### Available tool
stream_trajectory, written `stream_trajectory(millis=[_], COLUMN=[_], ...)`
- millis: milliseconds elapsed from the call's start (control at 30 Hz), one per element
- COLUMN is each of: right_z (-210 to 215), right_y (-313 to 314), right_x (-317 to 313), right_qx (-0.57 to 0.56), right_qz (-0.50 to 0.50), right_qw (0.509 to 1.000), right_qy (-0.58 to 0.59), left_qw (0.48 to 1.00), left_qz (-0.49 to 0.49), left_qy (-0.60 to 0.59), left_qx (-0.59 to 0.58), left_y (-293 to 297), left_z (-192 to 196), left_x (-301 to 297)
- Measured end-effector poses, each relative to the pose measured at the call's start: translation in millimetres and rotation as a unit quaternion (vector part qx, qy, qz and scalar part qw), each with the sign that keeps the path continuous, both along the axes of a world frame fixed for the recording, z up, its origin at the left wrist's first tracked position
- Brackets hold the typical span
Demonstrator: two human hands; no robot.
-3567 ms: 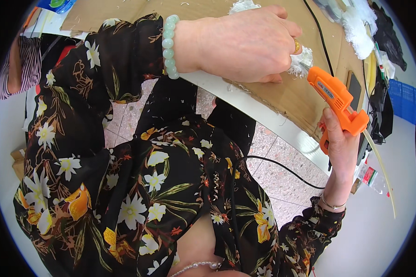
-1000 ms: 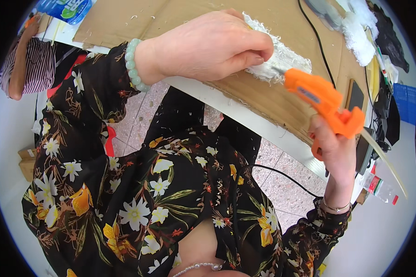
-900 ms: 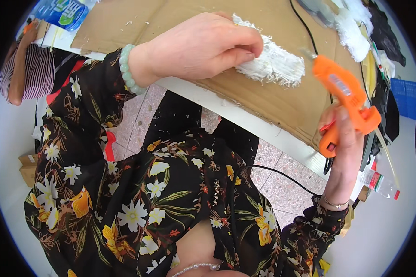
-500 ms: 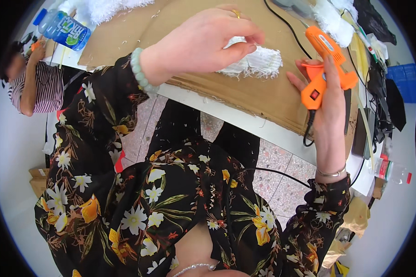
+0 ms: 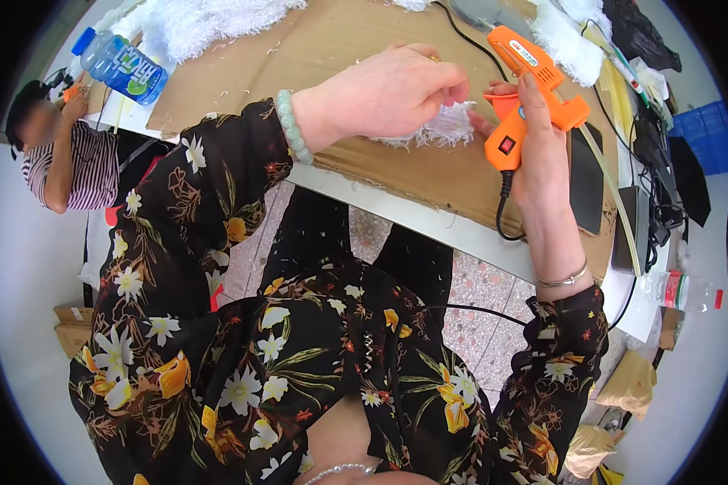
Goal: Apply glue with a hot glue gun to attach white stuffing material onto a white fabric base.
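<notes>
My right hand point(image 5: 538, 162) is wrapped round an orange hot glue gun point(image 5: 505, 133), whose power cord hangs from the handle's lower end. A long pale glue stick point(image 5: 611, 190) trails from its back. The gun's nozzle end points to the far left. My left hand point(image 5: 388, 93) hovers over the cardboard with its fingers curled together; whatever they pinch is hidden. Partly beneath that hand lies a white piece of fringed fabric point(image 5: 449, 129), with the fingertips of my right hand near its right edge.
Brown cardboard point(image 5: 243, 97) covers the white table. White fluffy fabric point(image 5: 210, 28) lies at the far left near a blue-capped bottle point(image 5: 125, 69). A dark flat phone-like device point(image 5: 588, 186), cables and a blue crate point(image 5: 704, 133) are at right. Another person point(image 5: 69, 158) sits at far left.
The right hand has carried the glue gun leftward, closer to my left hand. My left hand's fingers have curled in and now cover more of the white fabric. More of the dark device shows.
</notes>
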State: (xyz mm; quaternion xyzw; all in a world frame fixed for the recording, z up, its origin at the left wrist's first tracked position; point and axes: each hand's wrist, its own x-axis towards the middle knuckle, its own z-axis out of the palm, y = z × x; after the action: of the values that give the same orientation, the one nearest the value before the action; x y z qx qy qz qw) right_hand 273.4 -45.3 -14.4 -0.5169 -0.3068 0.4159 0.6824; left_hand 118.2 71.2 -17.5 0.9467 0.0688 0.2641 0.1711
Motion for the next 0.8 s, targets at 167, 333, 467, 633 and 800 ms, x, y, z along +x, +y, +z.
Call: stream_trajectory(millis=[167,333,467,633,800], right_z=[-13.8,-0.1,1.0,7.7,0.5], right_y=[-4.0,1.5,-6.8,-2.6,8.5], right_x=[10.1,0.5,13.3,12.2,10.3], right_qx=[-0.007,0.023,0.043,0.027,0.011], right_qz=[-0.025,-0.014,-0.045,-0.043,0.005], right_qw=[0.999,0.999,0.997,0.998,1.000], right_qy=[0.025,0.034,0.036,0.021,0.012], left_qw=[0.999,0.998,0.986,0.969,0.963], left_qz=[-0.025,-0.049,-0.118,-0.142,-0.103], left_qy=[0.002,-0.033,0.023,0.075,0.116], left_qx=[-0.032,0.028,0.118,0.186,0.222], left_y=[1.5,-12.0,-34.2,-50.3,-46.5], left_z=[-8.9,8.3,17.4,18.0,10.7], left_x=[18.4,-6.7,-5.1,-6.3,-3.2])
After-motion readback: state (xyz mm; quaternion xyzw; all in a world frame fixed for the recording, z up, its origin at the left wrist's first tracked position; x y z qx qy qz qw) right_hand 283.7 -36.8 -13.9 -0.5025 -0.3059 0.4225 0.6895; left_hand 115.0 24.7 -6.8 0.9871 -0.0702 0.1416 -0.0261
